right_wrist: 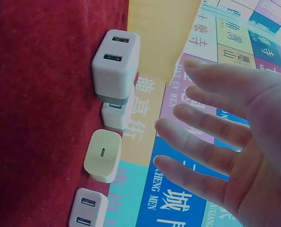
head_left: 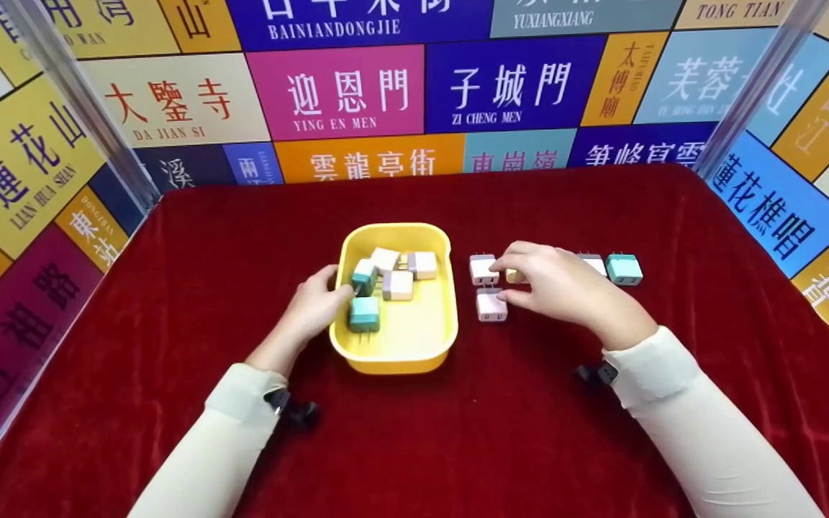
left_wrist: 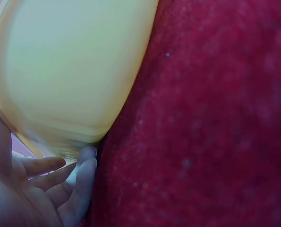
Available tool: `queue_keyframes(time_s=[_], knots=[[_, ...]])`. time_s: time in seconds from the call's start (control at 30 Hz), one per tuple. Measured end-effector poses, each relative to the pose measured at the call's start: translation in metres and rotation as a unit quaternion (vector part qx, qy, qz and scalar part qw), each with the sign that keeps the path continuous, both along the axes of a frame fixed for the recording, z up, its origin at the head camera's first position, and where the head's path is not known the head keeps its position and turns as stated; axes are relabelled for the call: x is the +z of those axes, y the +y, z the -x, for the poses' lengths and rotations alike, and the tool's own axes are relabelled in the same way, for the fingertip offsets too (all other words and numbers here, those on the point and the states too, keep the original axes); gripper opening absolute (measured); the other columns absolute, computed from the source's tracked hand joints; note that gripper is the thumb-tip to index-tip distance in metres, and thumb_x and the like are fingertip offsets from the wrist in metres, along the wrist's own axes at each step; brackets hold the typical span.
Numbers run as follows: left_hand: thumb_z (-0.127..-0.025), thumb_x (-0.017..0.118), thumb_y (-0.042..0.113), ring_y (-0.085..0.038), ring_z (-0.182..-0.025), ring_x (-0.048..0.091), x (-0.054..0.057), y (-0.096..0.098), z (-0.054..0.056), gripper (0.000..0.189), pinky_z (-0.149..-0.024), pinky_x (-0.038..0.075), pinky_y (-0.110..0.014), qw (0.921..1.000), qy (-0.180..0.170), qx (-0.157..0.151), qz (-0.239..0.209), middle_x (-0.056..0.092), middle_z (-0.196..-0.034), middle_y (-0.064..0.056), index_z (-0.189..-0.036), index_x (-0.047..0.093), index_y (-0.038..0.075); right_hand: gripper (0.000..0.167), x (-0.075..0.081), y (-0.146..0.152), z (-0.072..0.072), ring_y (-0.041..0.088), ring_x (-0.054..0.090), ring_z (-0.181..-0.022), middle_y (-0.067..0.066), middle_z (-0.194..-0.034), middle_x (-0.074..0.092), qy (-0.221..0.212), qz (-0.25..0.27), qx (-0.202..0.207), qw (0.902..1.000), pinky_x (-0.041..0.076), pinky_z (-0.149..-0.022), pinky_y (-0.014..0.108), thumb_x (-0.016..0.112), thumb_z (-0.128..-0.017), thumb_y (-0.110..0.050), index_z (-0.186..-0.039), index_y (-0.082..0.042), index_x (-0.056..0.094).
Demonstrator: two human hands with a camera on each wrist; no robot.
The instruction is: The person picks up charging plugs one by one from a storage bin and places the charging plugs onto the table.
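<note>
My left hand (head_left: 317, 306) grips the left side of a yellow plastic bin (head_left: 414, 342), thumb over the rim and fingers against the outer wall (left_wrist: 79, 71). Several plug chargers lie jumbled in the bin, among them a teal and white one (head_left: 365, 314) and a white and grey one (head_left: 422, 265). To the right of the bin, my right hand (head_left: 555, 284) hovers with spread fingers, holding nothing. Nearest to it are a white two-port charger (right_wrist: 115, 66), another white charger (head_left: 483, 269) behind that, and a pale yellow single-port charger (right_wrist: 102, 156), partly hidden in the head view.
Beyond my right hand are a grey-backed white charger (head_left: 592, 265), partly covered, and a teal charger (head_left: 624, 269). Dark red cloth (head_left: 458, 446) covers the table. Panels of coloured place-name signs (head_left: 346, 93) stand at the back and both sides.
</note>
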State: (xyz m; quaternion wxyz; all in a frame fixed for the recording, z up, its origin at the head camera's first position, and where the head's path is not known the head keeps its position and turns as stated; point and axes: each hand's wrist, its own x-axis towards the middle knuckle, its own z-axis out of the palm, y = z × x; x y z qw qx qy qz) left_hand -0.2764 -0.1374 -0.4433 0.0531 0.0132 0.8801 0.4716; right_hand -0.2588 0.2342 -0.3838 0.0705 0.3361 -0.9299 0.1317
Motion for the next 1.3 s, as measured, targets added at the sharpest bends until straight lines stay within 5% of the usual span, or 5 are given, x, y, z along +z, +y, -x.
queue_keyframes(time_s=[0.73,1.3], knots=[[-0.095,0.055,0.021,-0.028,-0.122,0.060,0.002,-0.002,0.000,0.057,-0.106,0.050,-0.043,1.0000,0.000,-0.001,-0.003,0.065,-0.140,-0.018,-0.150,0.056,0.005,0.032,0.020,-0.014,-0.020,0.026,0.067,-0.088,0.008,-0.118,0.069,0.047,0.020,0.031,0.9982,0.059,-0.080,0.041,0.084,-0.092,-0.016,-0.123,-0.009,0.077],[-0.096,0.055,0.022,-0.028,-0.123,0.061,0.000,0.000,0.000,0.057,-0.106,0.050,-0.043,1.0000,-0.002,0.001,-0.003,0.064,-0.141,-0.018,-0.151,0.056,0.006,0.036,0.023,-0.034,-0.028,0.025,0.069,-0.109,0.009,-0.125,0.068,0.027,0.004,0.062,0.9977,0.059,-0.094,0.045,0.084,-0.093,-0.023,-0.126,-0.011,0.077]])
